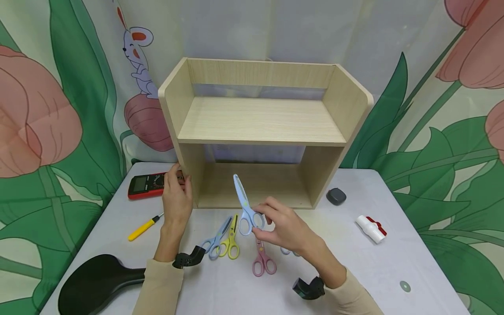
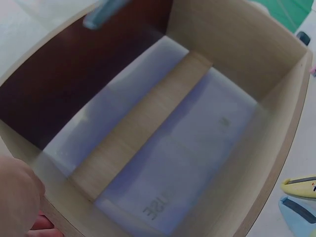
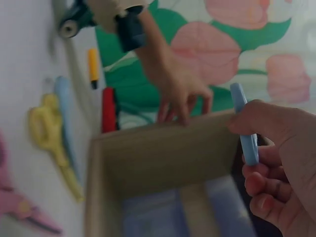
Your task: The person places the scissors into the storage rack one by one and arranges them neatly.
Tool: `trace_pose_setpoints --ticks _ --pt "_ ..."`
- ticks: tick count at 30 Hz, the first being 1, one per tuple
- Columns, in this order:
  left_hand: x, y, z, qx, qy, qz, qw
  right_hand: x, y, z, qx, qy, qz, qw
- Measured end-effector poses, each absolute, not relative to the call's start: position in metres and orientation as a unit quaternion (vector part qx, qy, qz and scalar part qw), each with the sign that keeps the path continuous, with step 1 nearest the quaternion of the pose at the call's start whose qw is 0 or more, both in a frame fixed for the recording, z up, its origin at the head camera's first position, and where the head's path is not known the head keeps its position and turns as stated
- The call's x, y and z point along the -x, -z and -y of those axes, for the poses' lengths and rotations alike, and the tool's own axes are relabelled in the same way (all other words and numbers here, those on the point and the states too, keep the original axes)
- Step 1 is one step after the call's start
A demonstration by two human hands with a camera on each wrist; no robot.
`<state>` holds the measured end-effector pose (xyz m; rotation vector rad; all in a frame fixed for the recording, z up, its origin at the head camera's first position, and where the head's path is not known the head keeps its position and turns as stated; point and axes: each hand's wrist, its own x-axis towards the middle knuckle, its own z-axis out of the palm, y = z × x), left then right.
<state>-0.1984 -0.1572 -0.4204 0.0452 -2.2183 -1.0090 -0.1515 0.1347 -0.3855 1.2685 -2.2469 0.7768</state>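
Light blue scissors (image 1: 240, 189) are pinched by their handles between the thumb and fingers of my right hand (image 1: 281, 223), blades pointing up in front of a pale wooden two-tier shelf (image 1: 260, 120). My left hand (image 1: 176, 199) rests against the shelf's outer left side, fingers loosely bent, beside a red and black multimeter (image 1: 146, 186). On the table below lie another pair of blue scissors (image 1: 220, 232), yellow scissors (image 1: 232, 238) and pink scissors (image 1: 258, 258). Pale handles (image 1: 285, 250) of a further pair show partly under my right wrist.
At the left are a yellow screwdriver (image 1: 142, 229) and a black paddle-shaped thing (image 1: 92, 284) with a handle. To the right lie a dark rounded object (image 1: 336, 196), a white pipe valve (image 1: 370, 229) with a red lever and a small greenish disc (image 1: 405, 286). A flowered curtain hangs behind.
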Motion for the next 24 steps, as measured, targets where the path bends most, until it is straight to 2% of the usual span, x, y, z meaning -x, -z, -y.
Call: trace_pose_setpoints --ticks 7,13,18,24 --pt "0.199 0.42 0.158 -0.02 0.392 0.854 0.341 0.169 0.337 -0.105 -0.442 -0.312 0.792 0.284" --pt "0.2 0.42 0.158 -0.017 0.394 0.852 0.346 0.187 0.298 -0.079 -0.39 -0.28 0.823 0.304" --pt "0.2 0.42 0.158 -0.016 0.391 0.852 0.348 0.208 0.268 -0.056 -0.336 -0.248 0.867 0.274" --pt "0.199 0.421 0.159 -0.006 0.39 0.849 0.356 0.231 0.246 -0.031 -0.279 -0.256 0.906 0.188"
